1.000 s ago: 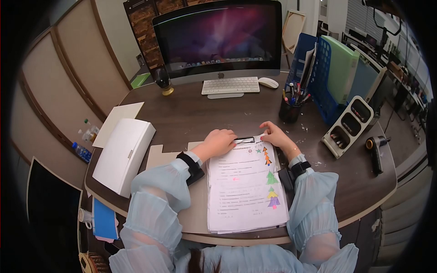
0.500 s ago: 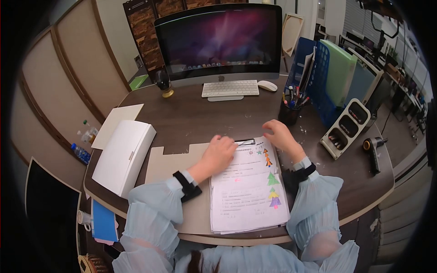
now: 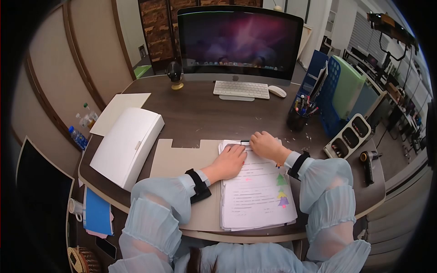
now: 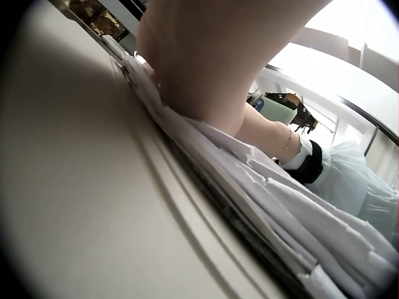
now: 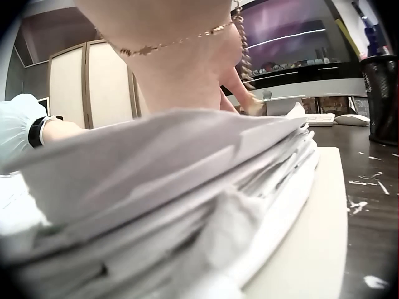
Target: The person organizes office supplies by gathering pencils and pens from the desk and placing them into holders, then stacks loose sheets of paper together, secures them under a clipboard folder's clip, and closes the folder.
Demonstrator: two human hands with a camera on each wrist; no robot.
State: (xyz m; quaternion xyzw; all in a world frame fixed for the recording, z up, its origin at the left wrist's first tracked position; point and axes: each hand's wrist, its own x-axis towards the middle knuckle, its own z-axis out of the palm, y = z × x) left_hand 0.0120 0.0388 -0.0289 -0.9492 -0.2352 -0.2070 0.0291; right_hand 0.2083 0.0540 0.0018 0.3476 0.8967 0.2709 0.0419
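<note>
A thick stack of papers with coloured tree drawings down its right side lies on an opened beige folder. At its top edge shows part of a black clip. My left hand rests on the upper left of the stack, fingers spread toward the clip. Bent over the top edge, my right hand has its fingertips right at the clip; they are hidden, so I cannot tell whether they grip it. In the left wrist view the papers' layered edges look uneven; folds show in the right wrist view.
Left of the folder lie a white box file and a pale board. Toward the monitor are a keyboard and mouse. A pen cup, blue file rack and beige organiser stand at right.
My right hand has moved left from the papers' top right corner to the clip. The left hand has slid off the clip area down onto the papers. The head view has shifted a little.
</note>
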